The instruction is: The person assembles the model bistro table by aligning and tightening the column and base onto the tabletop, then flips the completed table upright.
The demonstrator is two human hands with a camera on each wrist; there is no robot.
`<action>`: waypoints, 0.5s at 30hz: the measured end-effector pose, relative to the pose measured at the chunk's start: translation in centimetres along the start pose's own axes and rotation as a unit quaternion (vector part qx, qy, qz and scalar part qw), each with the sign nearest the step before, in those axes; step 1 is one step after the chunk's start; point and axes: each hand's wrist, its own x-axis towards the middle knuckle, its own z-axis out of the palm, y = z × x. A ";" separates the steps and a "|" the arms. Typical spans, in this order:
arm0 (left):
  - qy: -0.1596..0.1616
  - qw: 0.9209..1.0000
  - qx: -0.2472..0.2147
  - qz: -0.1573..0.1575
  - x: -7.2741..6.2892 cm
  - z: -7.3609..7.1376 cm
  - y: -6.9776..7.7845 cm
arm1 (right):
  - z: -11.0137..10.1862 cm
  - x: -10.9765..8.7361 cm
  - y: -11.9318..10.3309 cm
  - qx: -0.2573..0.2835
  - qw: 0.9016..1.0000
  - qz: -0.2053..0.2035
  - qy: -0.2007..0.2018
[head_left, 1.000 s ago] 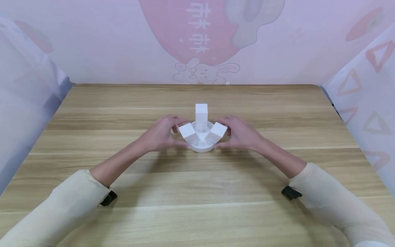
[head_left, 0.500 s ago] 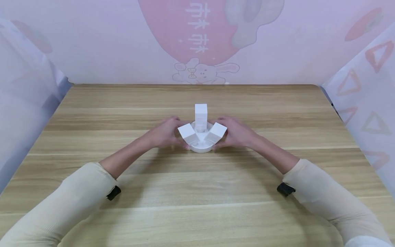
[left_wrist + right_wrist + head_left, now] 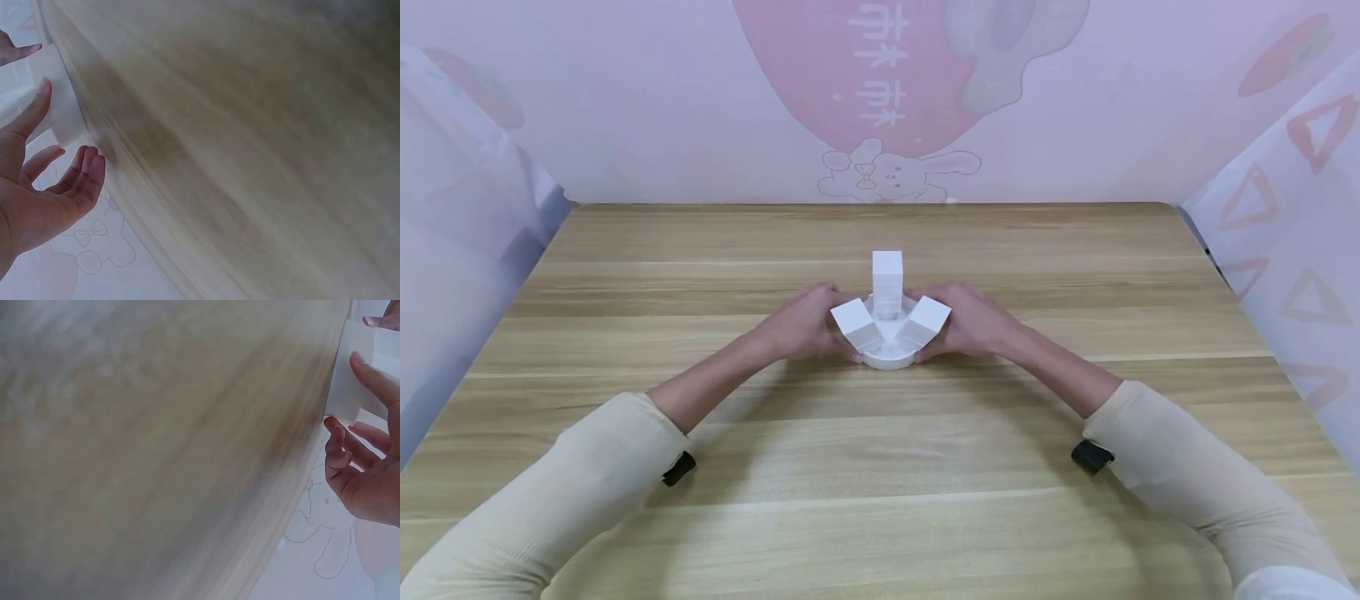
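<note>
In the head view, a white object with a round dish-like base (image 3: 888,362) sits at the middle of the table. Three square-ended white blocks rise from it: one at the back (image 3: 887,271), one leaning left (image 3: 854,319) and one leaning right (image 3: 927,319). My left hand (image 3: 808,323) grips the base's left side, its thumb (image 3: 39,106) against the outer wall in the left wrist view. From the right, my right hand (image 3: 973,321) holds the opposite side, thumb (image 3: 369,374) likewise on the wall. The blocks partly hide the fingers in the head view.
The wood-grain table (image 3: 880,467) stretches out around the object. A printed pale backdrop (image 3: 685,117) stands along its far edge, with pale side sheets (image 3: 460,208) to the left and right. Black devices (image 3: 679,468) sit by both sleeve cuffs.
Both hands have moved inward and closed around the white base, where a second ago their fingers were more spread. The object has hardly moved.
</note>
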 end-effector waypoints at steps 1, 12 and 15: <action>0.003 1.000 0.002 0.000 0.0 0.0 0.0 | 0.0 0.0 0.0 0.000 1.000 0.001 0.001; 0.016 1.000 -0.009 -0.007 0.3 0.5 -0.1 | 0.1 0.0 -0.1 0.004 1.000 0.006 0.003; 0.019 1.000 -0.016 -0.005 0.2 0.6 -0.2 | 0.1 0.0 -0.1 0.006 1.000 0.006 0.003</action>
